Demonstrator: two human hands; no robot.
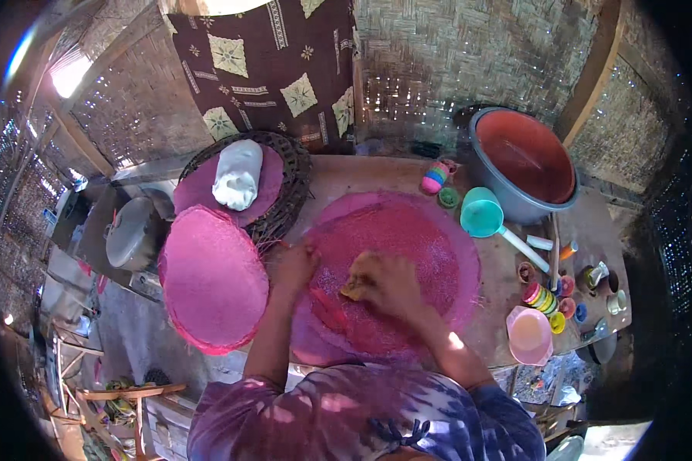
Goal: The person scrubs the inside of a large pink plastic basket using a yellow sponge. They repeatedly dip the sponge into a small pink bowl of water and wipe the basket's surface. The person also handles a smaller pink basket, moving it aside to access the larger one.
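Note:
A large round pink mesh sheet lies on the table before me, over other pink round sheets whose lighter border shows around it. My right hand presses a yellowish, crumpled sponge or cloth against the middle of the mesh. Blur hides the exact grip of its fingers. At the left rim of the mesh is my left hand, its fingers curled; whether they pinch the edge cannot be made out. A darker red fold or strip crosses the lower left of the mesh.
Left of me leans a stack of pink discs. Behind it, a white bundle rests on a dark woven basket tray. A large basin, a turquoise dipper, small colourful cups and a pink bowl stand right.

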